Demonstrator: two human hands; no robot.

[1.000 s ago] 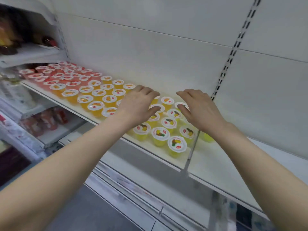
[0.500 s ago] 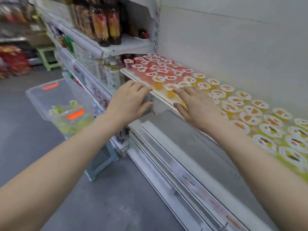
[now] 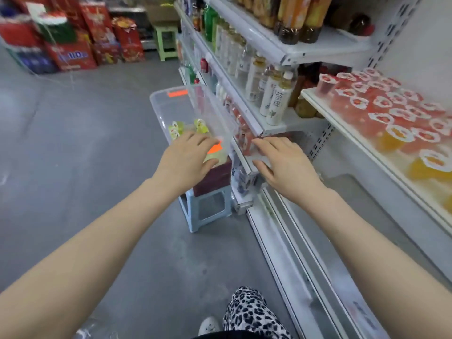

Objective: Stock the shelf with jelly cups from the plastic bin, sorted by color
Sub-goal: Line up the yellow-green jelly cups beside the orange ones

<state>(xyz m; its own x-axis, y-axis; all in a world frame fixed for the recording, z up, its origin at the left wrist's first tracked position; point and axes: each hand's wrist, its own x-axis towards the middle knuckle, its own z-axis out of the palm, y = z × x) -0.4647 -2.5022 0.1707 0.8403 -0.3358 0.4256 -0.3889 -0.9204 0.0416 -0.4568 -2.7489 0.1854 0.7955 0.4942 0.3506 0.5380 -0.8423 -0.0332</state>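
Note:
A clear plastic bin (image 3: 171,104) with orange latches stands on a pale blue stool (image 3: 205,206) in the aisle. A few green jelly cups (image 3: 177,128) lie in its near end. My left hand (image 3: 188,157) hovers over the bin's near rim, fingers relaxed and empty. To its right, my right hand (image 3: 286,162) is spread in the air in front of a lower shelf edge, also empty. On the white shelf (image 3: 362,140) at the right stand rows of red jelly cups (image 3: 381,101) and, nearer, orange jelly cups (image 3: 396,140).
Bottled drinks (image 3: 276,94) fill the shelves beyond the jelly shelf. A green stool (image 3: 166,40) and stacked red boxes (image 3: 73,52) stand at the aisle's far end. Grey floor (image 3: 85,143) lies to the left. My leopard-print leg (image 3: 249,314) shows below.
My view has swung left from the yellow cups to the bin. Both hands have come away from the shelf and now hover near the bin, still empty.

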